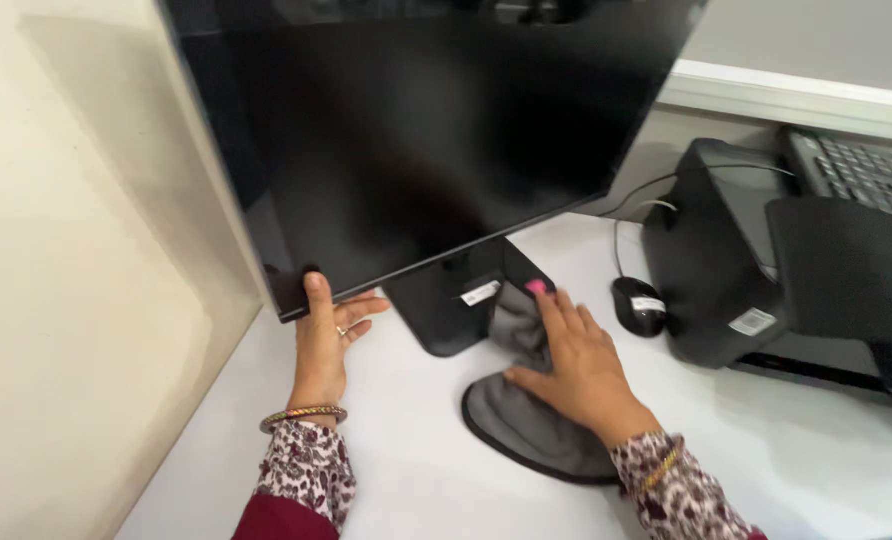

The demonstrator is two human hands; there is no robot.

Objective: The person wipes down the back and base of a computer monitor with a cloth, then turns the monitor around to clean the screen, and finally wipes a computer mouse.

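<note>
A large black monitor (436, 130) with a dark screen stands tilted on a white desk (406, 480). My left hand (323, 340) grips its lower left corner, thumb on the front bezel and fingers underneath. My right hand (576, 360) presses a grey cloth (531, 425) against the monitor's black stand (446, 305) and its round base, fingers stretched flat over the cloth. Both wrists wear bangles and patterned sleeves.
A black mouse (638, 305) with its cable lies right of the stand. Further right sits a black printer (736, 260) with a keyboard (861, 175) resting on top. A cream partition wall (76, 280) closes off the left side.
</note>
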